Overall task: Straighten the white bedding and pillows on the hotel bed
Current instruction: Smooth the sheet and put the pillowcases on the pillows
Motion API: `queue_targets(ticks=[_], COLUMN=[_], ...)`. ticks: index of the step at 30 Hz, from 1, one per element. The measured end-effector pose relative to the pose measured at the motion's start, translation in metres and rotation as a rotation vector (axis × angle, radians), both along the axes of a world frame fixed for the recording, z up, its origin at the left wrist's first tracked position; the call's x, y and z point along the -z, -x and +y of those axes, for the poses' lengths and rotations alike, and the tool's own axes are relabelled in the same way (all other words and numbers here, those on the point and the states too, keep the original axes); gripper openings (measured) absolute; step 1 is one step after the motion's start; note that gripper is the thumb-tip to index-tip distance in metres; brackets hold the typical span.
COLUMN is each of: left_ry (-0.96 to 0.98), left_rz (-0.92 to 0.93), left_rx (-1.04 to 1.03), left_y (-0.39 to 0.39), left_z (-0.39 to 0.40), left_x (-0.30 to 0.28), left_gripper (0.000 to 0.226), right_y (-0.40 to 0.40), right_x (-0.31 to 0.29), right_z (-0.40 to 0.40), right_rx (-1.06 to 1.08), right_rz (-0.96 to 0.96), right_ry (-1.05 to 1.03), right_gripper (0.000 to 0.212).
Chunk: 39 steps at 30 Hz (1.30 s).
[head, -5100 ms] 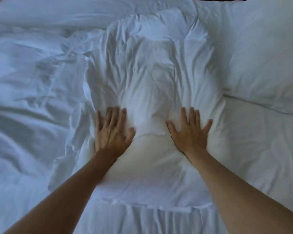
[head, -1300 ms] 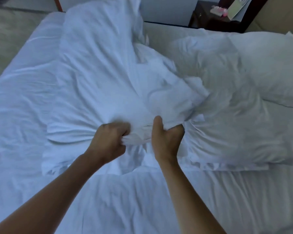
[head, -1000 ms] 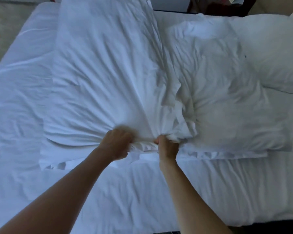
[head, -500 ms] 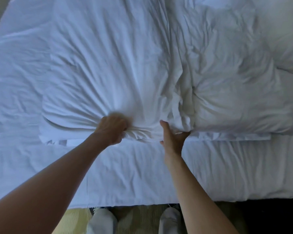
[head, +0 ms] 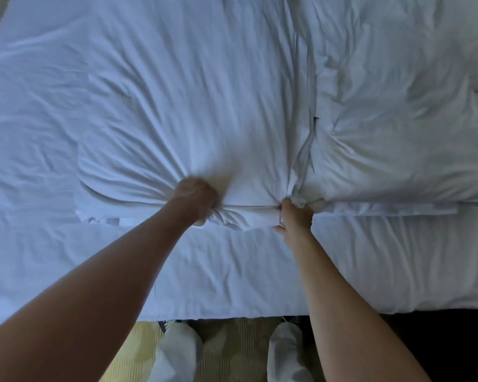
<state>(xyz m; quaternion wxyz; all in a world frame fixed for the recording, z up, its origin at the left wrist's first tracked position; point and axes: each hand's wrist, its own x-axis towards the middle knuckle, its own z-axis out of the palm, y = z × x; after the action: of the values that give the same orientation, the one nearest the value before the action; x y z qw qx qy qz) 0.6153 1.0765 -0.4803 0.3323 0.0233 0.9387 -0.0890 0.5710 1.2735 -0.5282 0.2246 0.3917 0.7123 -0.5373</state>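
Both hands squeeze the soft, wrinkly white pillow (head: 193, 111) — left hand (head: 195, 198) bunches its bottom edge, right hand (head: 295, 216) pinches its corner — beside another puffy pillow (head: 392, 139).

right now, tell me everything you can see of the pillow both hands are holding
The left pillow is white, soft and heavily creased, in a cotton-looking case. It lies flat on the white sheet, its right edge against the second pillow. The left hand grips its near edge, with creases fanning out from the fist; the right hand pinches the near right corner. The bunched near hem sits between the hands.
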Motion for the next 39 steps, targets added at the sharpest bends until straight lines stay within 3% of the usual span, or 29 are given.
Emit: queue_targets(ticks=[3, 6, 8, 10, 12, 14, 16, 18, 19, 21, 24, 26, 31, 36, 39], left_ry=[-0.030, -0.091, -0.163, -0.276, -0.443, -0.557, -0.512, -0.344, -0.291, -0.284, -0.324, -0.275, -0.285, -0.257, -0.267], left_rz=[0.054, 0.110, 0.111, 0.094, 0.175, 0.491, 0.811, 0.804, 0.734, 0.640, 0.674, 0.773, 0.790, 0.621, 0.634], left_rx=[0.014, -0.024, -0.059, -0.116, -0.243, -0.299, -0.312, -0.362, -0.359, -0.309, -0.193, -0.133, -0.291, -0.197, -0.133], left_y=[0.000, 0.000, -0.002, -0.002, 0.003, 0.010, 0.016, 0.015, 0.013, 0.010, 0.019, 0.029, 0.050, 0.082, 0.102], left_z=[-0.002, -0.015, -0.026, -0.037, -0.049, -0.060, -0.069, -0.071, -0.069, -0.062, -0.062, -0.069, -0.097, -0.114, -0.125], left_x=[0.010, 0.003, -0.007, -0.019, -0.032, -0.039, -0.035, -0.022, -0.014, 0.001, 0.003, -0.002, -0.003, -0.002, -0.010], left_gripper=[0.030, 0.028, 0.012, 0.024, 0.034, 0.039, 0.052, 0.071, 0.077, 0.084, 0.082, 0.079, 0.085, 0.087, 0.092], right_y=[0.015, 0.014, 0.015, 0.021, 0.031, 0.044, 0.059, 0.076, 0.083, 0.093, 0.085, 0.072, 0.098, 0.184, 0.231], right_x=[-0.012, -0.030, -0.042, -0.050, -0.062, -0.077, -0.083, -0.072, -0.065, -0.051, -0.042, -0.037, -0.042, -0.112, -0.116], right_z=[-0.002, -0.012, -0.021, -0.027, -0.038, -0.056, -0.071, -0.071, -0.066, -0.050, -0.029, -0.020, -0.026, -0.074, -0.113], right_rx=[-0.153, -0.343, -0.472, -0.503, -0.473, -0.516, -0.670, -0.764, -0.735, -0.595, -0.418, -0.359, -0.642, -0.816, -0.770], right_rz=[0.060, 0.319, 0.481, 0.662, 0.918, 1.094, 0.979, 0.655, 0.558, 0.632, 0.947, 1.050, 0.636, 0.545, 0.461], right_ry=[-0.237, -0.496, -0.623, -0.722, -0.678, -0.579, -0.497, -0.461, -0.420, -0.286, -0.291, -0.303, -0.387, -0.188, -0.047], right_gripper=[0.038, 0.051, 0.061, 0.072, 0.071, 0.065, 0.076, 0.089, 0.079, 0.039, 0.031, 0.029, 0.027, 0.053, 0.086])
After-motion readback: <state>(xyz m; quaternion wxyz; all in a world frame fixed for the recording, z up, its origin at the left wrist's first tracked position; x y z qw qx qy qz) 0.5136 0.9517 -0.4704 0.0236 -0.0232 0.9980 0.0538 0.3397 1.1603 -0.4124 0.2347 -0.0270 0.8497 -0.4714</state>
